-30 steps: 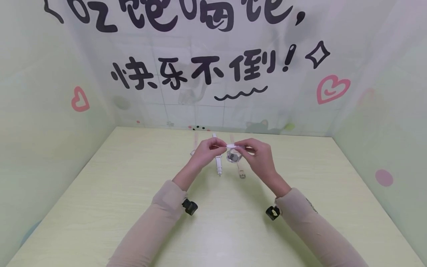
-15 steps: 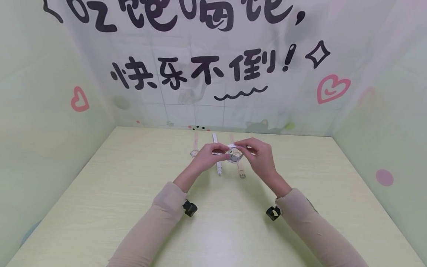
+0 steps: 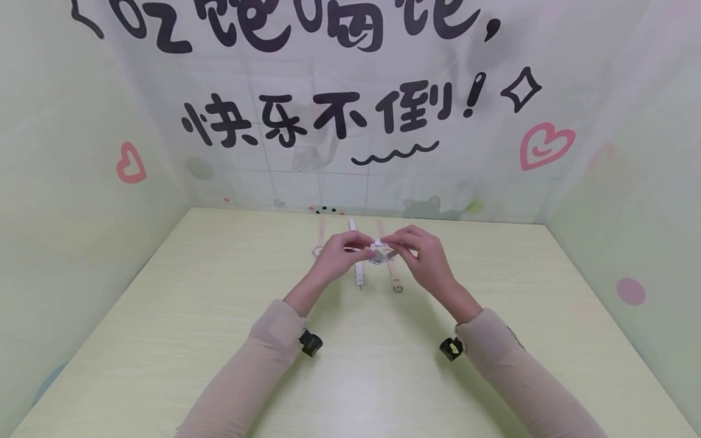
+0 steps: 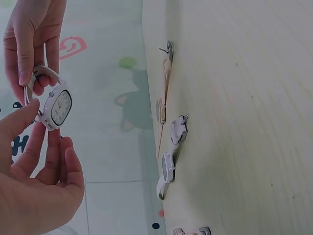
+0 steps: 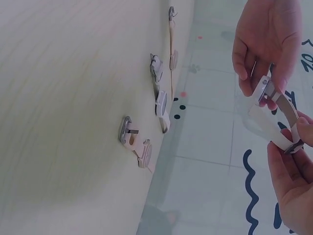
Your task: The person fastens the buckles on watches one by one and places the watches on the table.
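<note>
A white-strapped wristwatch with a squarish case is held in the air between both hands. My left hand pinches it at the case, thumb on one side and fingers on the other. My right hand pinches the looped strap near its metal buckle. In the left wrist view the dial faces the camera. Behind and below the hands, a white watch lies on the table between a pink-strapped watch on the left and another pink-strapped watch on the right. Hands partly cover these.
The pale wood-grain table runs back to a printed wall sheet close behind the watches. Side walls stand left and right. A small black wrist camera is on the left cuff, and another on the right.
My left hand has let go of the white strap, parted its fingers and taken the held watch by its case. The watch has tilted and shifted slightly left. My right hand keeps its pinch.
</note>
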A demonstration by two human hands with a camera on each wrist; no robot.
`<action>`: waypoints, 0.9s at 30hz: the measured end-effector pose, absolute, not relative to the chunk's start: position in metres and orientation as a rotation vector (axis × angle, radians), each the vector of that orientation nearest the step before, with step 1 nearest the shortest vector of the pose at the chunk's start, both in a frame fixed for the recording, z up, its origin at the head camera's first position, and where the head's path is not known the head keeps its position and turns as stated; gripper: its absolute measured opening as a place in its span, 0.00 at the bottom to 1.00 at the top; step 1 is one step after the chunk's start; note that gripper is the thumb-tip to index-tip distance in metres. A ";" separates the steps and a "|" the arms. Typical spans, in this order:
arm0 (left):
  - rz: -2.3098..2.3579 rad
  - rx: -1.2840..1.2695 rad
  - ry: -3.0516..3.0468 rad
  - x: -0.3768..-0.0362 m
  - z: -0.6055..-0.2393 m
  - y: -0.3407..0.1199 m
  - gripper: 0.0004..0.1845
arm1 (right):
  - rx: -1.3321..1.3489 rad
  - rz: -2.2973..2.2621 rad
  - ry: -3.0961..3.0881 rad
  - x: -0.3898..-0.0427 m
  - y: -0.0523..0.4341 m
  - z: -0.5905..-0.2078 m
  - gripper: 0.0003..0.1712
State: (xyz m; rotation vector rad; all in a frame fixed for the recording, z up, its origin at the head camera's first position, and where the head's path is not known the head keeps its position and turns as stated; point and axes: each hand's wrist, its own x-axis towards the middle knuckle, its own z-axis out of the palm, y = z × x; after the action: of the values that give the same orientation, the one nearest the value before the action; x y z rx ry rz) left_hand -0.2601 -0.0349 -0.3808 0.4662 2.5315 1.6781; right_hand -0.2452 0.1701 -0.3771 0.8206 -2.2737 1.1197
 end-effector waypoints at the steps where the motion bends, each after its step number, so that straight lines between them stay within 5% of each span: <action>1: 1.689 0.465 2.536 -0.260 -0.381 -0.035 0.13 | 0.819 1.117 -2.279 -0.245 0.170 -0.377 0.09; 27: 1.684 0.513 2.633 -0.260 -0.381 -0.031 0.12 | 0.806 1.035 -2.357 -0.244 0.167 -0.378 0.08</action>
State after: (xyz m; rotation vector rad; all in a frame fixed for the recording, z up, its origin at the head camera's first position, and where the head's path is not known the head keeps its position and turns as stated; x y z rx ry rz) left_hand -0.2596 -0.0311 -0.3814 0.5134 2.6333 1.6836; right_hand -0.2442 0.1674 -0.3778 0.8065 -2.3567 1.0350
